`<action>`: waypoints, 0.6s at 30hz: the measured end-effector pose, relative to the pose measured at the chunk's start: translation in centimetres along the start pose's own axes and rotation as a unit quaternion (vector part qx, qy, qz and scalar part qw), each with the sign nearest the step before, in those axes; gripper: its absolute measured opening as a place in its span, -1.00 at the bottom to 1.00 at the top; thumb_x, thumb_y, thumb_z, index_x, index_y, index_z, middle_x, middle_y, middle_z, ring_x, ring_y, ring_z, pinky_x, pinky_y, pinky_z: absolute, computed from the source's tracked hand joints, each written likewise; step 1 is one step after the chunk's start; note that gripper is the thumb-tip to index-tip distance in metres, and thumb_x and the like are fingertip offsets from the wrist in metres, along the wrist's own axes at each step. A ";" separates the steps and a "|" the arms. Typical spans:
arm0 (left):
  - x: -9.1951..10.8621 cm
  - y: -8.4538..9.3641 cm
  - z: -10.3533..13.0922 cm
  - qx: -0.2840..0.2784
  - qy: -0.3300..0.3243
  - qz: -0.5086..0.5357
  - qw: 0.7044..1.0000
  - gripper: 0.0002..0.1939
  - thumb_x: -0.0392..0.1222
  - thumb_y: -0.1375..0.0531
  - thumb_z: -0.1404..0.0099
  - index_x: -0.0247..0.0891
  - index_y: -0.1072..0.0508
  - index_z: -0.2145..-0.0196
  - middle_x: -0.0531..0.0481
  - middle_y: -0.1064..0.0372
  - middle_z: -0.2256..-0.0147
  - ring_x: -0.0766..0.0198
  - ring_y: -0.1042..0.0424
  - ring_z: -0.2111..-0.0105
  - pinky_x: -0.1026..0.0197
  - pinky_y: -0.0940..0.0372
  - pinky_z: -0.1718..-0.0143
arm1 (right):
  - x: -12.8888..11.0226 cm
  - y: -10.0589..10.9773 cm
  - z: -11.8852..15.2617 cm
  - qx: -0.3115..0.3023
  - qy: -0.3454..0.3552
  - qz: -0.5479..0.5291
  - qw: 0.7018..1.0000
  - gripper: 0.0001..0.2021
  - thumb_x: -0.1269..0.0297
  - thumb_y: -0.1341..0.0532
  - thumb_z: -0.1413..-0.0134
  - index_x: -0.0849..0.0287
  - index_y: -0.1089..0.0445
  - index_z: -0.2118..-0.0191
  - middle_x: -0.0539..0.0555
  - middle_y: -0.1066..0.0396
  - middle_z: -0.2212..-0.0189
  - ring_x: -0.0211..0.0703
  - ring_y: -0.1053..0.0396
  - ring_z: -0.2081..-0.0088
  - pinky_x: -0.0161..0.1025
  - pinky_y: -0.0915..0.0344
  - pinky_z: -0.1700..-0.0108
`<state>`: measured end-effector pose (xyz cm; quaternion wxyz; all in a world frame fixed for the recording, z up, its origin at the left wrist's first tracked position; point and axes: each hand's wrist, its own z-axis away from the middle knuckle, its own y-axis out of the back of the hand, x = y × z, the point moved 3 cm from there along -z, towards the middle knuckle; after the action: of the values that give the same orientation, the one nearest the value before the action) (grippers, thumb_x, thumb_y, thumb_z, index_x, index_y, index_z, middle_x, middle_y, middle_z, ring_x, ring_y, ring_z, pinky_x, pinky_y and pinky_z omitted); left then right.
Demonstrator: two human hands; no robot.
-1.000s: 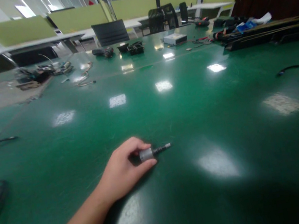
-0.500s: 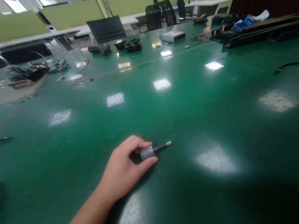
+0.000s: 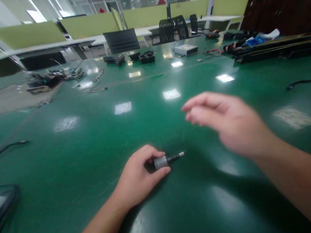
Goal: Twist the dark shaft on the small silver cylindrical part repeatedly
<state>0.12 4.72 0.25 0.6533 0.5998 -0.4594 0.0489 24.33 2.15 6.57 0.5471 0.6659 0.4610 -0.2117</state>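
The left hand [image 3: 138,178] grips a short silver-grey metal cylinder with a slim dark, pale-tipped shaft [image 3: 161,162] between thumb and fingers, low over the glossy green surface [image 3: 145,126], the shaft pointing right and clear of the fingers. The right hand [image 3: 236,124], blurred, hovers apart with loosely bent fingers and nothing visible in them. Holding well here likely means pinching the body firmly, leaving the shaft free, and any second grip coming in line with it.

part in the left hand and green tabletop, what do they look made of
Silvery part: probably metal, judging by its dull grey body and brighter tip. Green tabletop: smooth, glossy, showing bright reflections; perhaps coated or plastic-covered, core unclear.
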 end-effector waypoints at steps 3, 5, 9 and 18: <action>0.0 0.0 0.0 0.001 -0.002 0.002 1.000 -0.81 -0.16 -0.36 -0.18 -0.21 -0.50 0.25 0.02 -0.46 0.28 0.19 -0.42 0.28 0.19 -0.26 0.23 | 0.4 -3.7 0.8 -0.101 -0.012 0.036 0.994 -0.62 0.23 -0.35 -0.13 0.09 -0.43 -0.08 0.12 -0.47 0.02 -0.04 -0.44 0.04 -0.09 -0.39 0.00; 0.0 0.0 0.0 0.001 -0.004 0.003 1.000 -0.81 -0.17 -0.36 -0.18 -0.21 -0.50 0.25 0.02 -0.45 0.29 0.19 -0.41 0.29 0.21 -0.25 0.25 | 1.4 -5.8 1.1 -0.128 -0.009 0.073 0.989 -0.49 0.27 -0.40 -0.03 0.12 -0.38 -0.13 0.16 -0.42 -0.05 0.01 -0.38 -0.05 -0.04 -0.33 -0.09; 0.0 -0.1 0.1 0.008 0.006 -0.005 1.000 -0.81 -0.19 -0.37 -0.17 -0.22 -0.50 0.26 0.05 -0.41 0.34 0.22 -0.36 0.35 0.23 -0.20 0.32 | 3.3 -7.6 1.0 -0.104 0.031 0.111 0.988 -0.60 0.33 -0.37 -0.02 0.14 -0.42 -0.02 0.14 -0.46 0.04 0.02 -0.34 -0.02 -0.02 -0.29 -0.07; 0.1 -0.2 0.0 0.011 0.008 -0.017 1.000 -0.83 -0.14 -0.37 -0.19 -0.23 -0.51 0.29 0.06 -0.41 0.37 0.25 -0.35 0.38 0.25 -0.18 0.33 | 4.0 -8.6 0.8 -0.097 0.056 0.062 0.992 -0.77 0.40 -0.32 -0.14 0.10 -0.51 0.07 0.03 -0.56 0.16 -0.08 -0.38 0.11 -0.10 -0.25 0.04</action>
<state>0.24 4.60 0.14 0.6510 0.6143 -0.4434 0.0477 19.18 2.75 -1.45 0.5941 0.6480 0.4671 -0.0941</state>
